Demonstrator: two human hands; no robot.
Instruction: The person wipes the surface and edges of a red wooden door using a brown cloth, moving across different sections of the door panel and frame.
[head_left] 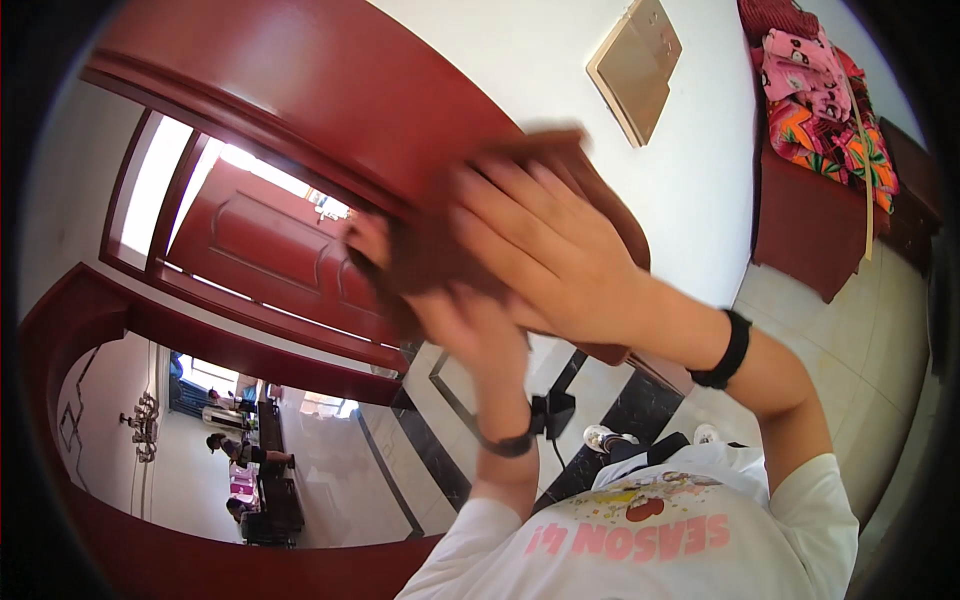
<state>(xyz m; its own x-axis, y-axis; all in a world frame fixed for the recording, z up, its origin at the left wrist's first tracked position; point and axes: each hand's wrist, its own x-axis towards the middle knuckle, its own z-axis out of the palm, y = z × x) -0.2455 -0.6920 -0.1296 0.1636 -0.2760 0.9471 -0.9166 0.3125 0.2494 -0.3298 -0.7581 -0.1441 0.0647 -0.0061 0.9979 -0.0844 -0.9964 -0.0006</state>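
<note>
A brown cloth is bunched between my two hands, raised in front of the red wood frame. My left hand grips its lower left part, with blurred fingertips showing past the cloth's left edge. Over the top of the cloth lies my right hand, its long fingers bent across the folds and pressing them against the left hand. Part of the cloth hangs out below the right wrist. Motion smears the cloth and fingertips, and the palm sides of both hands are hidden. Each wrist has a black band on it.
A glossy red wood door frame fills the upper left, beside a red panelled door. A gold switch plate is on the white wall. At right stands a dark red bench with colourful bedding. Other people are beyond the opening.
</note>
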